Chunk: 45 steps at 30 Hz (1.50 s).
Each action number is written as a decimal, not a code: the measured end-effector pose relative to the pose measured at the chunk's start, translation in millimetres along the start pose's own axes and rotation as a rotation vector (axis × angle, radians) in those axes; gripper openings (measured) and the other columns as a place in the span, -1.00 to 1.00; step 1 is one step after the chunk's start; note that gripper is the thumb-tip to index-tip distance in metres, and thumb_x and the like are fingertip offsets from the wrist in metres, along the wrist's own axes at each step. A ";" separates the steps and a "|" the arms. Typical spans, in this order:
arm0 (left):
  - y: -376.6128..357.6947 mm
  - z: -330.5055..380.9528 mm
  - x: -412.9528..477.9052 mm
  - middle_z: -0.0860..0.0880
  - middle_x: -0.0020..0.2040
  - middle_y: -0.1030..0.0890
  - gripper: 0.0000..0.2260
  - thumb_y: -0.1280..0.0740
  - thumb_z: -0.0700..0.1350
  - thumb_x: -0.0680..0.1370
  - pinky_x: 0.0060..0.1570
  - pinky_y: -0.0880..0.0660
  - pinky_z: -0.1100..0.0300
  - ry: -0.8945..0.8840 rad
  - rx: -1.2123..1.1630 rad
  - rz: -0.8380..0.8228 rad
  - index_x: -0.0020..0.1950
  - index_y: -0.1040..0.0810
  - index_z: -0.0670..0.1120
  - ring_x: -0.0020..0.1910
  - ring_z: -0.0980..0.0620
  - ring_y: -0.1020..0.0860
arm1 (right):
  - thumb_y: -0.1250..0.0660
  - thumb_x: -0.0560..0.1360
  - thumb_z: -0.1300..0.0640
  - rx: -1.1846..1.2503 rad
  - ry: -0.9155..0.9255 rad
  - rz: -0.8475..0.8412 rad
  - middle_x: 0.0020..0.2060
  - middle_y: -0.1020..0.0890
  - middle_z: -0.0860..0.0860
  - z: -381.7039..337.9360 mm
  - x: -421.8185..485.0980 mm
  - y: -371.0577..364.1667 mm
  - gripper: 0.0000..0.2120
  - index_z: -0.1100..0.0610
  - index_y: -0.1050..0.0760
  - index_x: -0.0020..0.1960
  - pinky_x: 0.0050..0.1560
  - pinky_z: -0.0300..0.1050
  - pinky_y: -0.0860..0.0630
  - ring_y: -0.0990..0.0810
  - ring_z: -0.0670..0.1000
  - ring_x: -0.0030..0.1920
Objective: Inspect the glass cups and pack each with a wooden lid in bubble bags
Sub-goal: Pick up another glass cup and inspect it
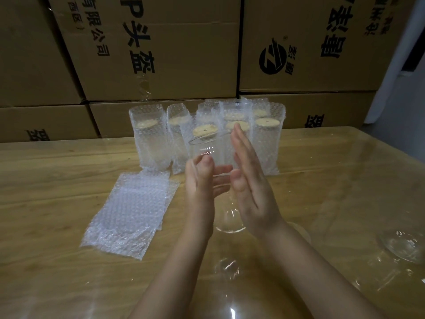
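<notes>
The person holds one glass cup (208, 149) up off the table (333, 180), in the middle of the view, its open rim tipped away toward the twelve o'clock side. The left hand (200, 183) grips it, thumb on the near wall and fingers (222, 171) curled round the far side, visible through the glass. The right hand (250, 187) lies flat against the cup's three o'clock side, its fingers straight and pressing without closing.

This reads as the inspection step: the cup is bare, no lid on it and no bag round it.

At twelve o'clock stand the packed cups (149, 139), each in a bubble bag with a wooden lid (268, 122) on top, in front of stacked cardboard boxes (161, 54). A pile of flat bubble bags (131, 210) lies at nine o'clock. More bare glasses sit on the table, one at six o'clock under the hands (230, 224) and one at four o'clock (404, 246).

If the cup passes, the next move probably calls for freeing one hand to reach a bag at nine o'clock while the other keeps a firm hold on the smooth glass. No loose lid is visible.
</notes>
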<state>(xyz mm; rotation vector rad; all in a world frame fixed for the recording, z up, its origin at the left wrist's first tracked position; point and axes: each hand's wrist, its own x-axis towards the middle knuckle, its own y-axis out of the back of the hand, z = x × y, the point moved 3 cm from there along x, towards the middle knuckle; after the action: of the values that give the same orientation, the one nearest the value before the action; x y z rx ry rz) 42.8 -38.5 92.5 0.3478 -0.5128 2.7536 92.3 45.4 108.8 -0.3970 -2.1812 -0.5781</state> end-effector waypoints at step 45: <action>10.4 23.3 -11.1 0.01 -0.09 -0.66 -0.29 -0.21 0.48 0.38 -0.02 -0.51 -0.01 -0.513 -0.005 -0.026 0.08 -0.51 -0.17 -0.07 -0.13 -0.61 | -0.06 0.59 -0.13 0.678 -1.044 -0.187 0.00 -0.65 0.18 20.7 -10.8 -11.2 -0.48 0.27 -0.53 0.19 -0.04 -0.04 -0.57 -0.61 0.09 -0.06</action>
<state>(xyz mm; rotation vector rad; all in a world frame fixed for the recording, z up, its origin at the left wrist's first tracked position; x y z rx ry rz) 53.6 -59.6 107.1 1.0629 -0.6264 2.6235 80.4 46.0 85.8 -0.1088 -3.2318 0.4253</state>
